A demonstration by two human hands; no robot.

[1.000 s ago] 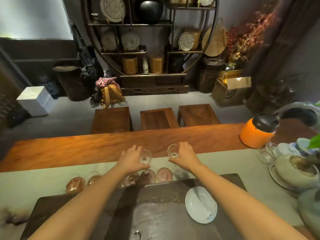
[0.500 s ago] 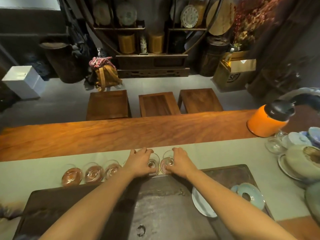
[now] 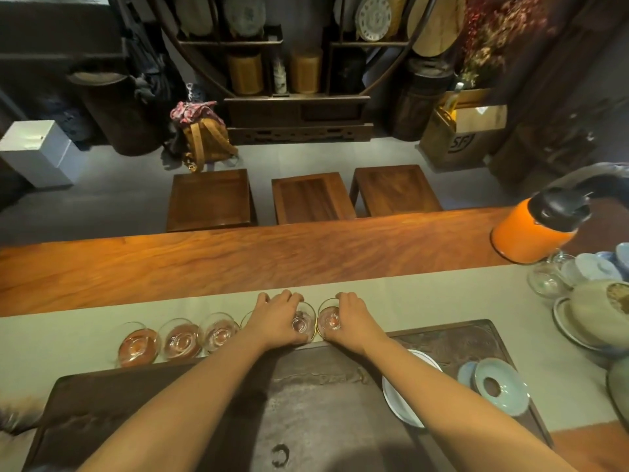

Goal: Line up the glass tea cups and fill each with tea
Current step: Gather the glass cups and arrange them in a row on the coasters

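Several glass tea cups stand in a row on the grey-green table runner (image 3: 68, 338), just beyond the dark tea tray (image 3: 306, 396). The three leftmost cups (image 3: 138, 344) (image 3: 180, 338) (image 3: 219, 332) hold reddish tea. My left hand (image 3: 277, 318) grips a clear cup (image 3: 301, 323) and hides another cup (image 3: 247, 319) beside it. My right hand (image 3: 350, 320) grips the rightmost clear cup (image 3: 328, 321). Both held cups rest on the runner, side by side and almost touching. They look empty.
A white saucer (image 3: 408, 393) and a pale blue lid (image 3: 498, 386) lie on the tray's right side. An orange kettle (image 3: 534, 233), spare glasses (image 3: 546, 279) and ceramic bowls (image 3: 599, 311) crowd the table's right end. Three wooden stools (image 3: 311, 197) stand beyond the table.
Both hands brought their cups from the far side of the runner back toward me and set them down at the right end of the row. My view tilted downward.
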